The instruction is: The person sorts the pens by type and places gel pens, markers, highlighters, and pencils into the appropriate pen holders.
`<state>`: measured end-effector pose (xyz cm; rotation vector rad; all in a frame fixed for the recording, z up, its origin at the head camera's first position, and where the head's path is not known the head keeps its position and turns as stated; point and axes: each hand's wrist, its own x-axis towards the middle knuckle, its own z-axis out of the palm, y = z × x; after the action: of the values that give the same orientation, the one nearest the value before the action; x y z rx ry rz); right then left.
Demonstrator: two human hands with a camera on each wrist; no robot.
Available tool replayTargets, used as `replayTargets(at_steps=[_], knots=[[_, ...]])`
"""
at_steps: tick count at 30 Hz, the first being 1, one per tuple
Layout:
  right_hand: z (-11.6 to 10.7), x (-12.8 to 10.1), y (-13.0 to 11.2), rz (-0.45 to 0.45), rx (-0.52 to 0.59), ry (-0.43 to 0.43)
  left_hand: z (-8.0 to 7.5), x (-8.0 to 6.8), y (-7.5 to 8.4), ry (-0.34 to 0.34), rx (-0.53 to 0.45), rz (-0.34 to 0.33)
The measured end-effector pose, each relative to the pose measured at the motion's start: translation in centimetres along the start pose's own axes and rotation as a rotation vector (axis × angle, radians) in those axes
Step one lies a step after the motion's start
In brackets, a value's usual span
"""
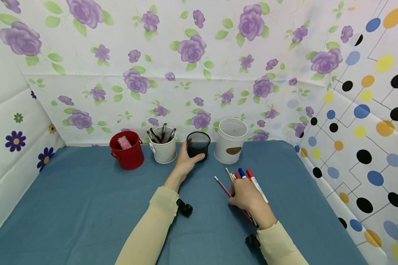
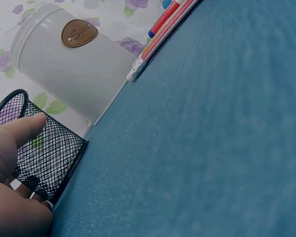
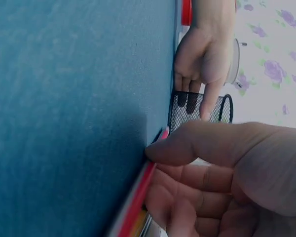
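My left hand [image 1: 185, 162] grips a black mesh pen cup [image 1: 199, 140], its thumb along the near side. In the left wrist view the mesh cup [image 2: 52, 155] stands on the cloth. Over a loose bunch of pencils and markers lies my right hand [image 1: 248, 193], fingers curled. Its thumb and fingers pinch a dark pink pencil [image 1: 221, 185], whose red side [image 3: 138, 197] shows under the thumb in the right wrist view. Beside it lie a red-capped white marker [image 1: 258, 187], a blue-capped marker [image 1: 241, 172] and some light pencils [image 1: 229, 175], partly covered by the hand.
Right of the mesh cup stands a tall white bin [image 1: 230, 143] with a brown label. To the left are a white pail [image 1: 164, 151] holding several dark pens and a red pail [image 1: 127, 156] with a pink item inside. Blue cloth [image 1: 86, 206] covers the table; patterned sheets hang around it.
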<state>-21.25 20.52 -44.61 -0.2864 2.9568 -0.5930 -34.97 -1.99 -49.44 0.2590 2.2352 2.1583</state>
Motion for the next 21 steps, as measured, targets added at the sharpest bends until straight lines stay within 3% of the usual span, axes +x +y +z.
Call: replayTargets(at_steps=[4,8,17,21], knots=[[-0.2,0.1,0.1,-0.037,0.044,-0.007,0.1,0.0,0.0,0.006,0.008,-0.01],[-1.3,-0.1,0.4,-0.107,0.166,0.021,0.1,0.0,0.0,0.006,0.008,-0.015],[-3.8,-0.4,1.5,-0.2,0.338,0.242,-0.1,0.1,-0.3,-0.02,-0.007,-0.014],[-4.2,0.3,1.1,-0.239,0.412,0.333,-0.4,-0.1,0.3,-0.027,-0.014,-0.029]])
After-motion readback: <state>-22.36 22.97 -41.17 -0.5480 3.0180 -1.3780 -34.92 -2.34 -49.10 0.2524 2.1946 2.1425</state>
